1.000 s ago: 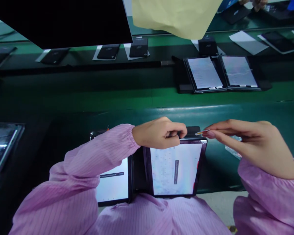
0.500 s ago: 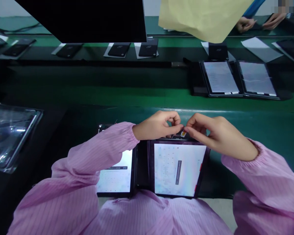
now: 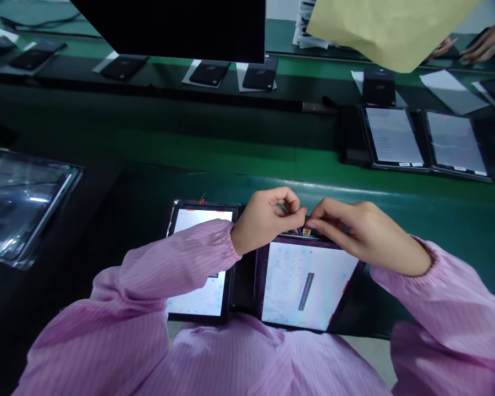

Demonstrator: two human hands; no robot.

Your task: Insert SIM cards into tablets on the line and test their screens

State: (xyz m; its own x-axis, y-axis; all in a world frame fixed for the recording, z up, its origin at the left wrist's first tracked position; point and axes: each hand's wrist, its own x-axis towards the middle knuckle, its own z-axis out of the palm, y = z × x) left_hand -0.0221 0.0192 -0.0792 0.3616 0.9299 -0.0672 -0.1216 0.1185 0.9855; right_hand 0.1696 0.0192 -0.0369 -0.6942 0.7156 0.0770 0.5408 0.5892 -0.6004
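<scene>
R hand (image 3: 365, 228) pinches a tiny card (image 3: 307, 232) at 12 o'clock edge of a tablet (image 3: 307, 283), L hand (image 3: 268, 217) curled at 9, hold unclear; card's prob. light, stiff, slippery, best gripped by edges.

On the bench (image 3: 457, 236) before us, we have the left tablet (image 3: 196, 302), partly hidden by the left sleeve (image 3: 181, 258), and the right tablet (image 3: 305, 286) just beside it. We see the left hand (image 3: 270, 217) and right hand (image 3: 358, 228) near each other at the right tablet's far edge, a small card (image 3: 306, 232) at the right fingertips. Well to our left lies a flat panel (image 3: 25, 203). Ahead to our right, a third tablet (image 3: 396, 137) lies left of a fourth tablet (image 3: 457, 144); behind them, a row of devices (image 3: 210, 71) runs leftward, several on paper sheets (image 3: 454, 92).
</scene>
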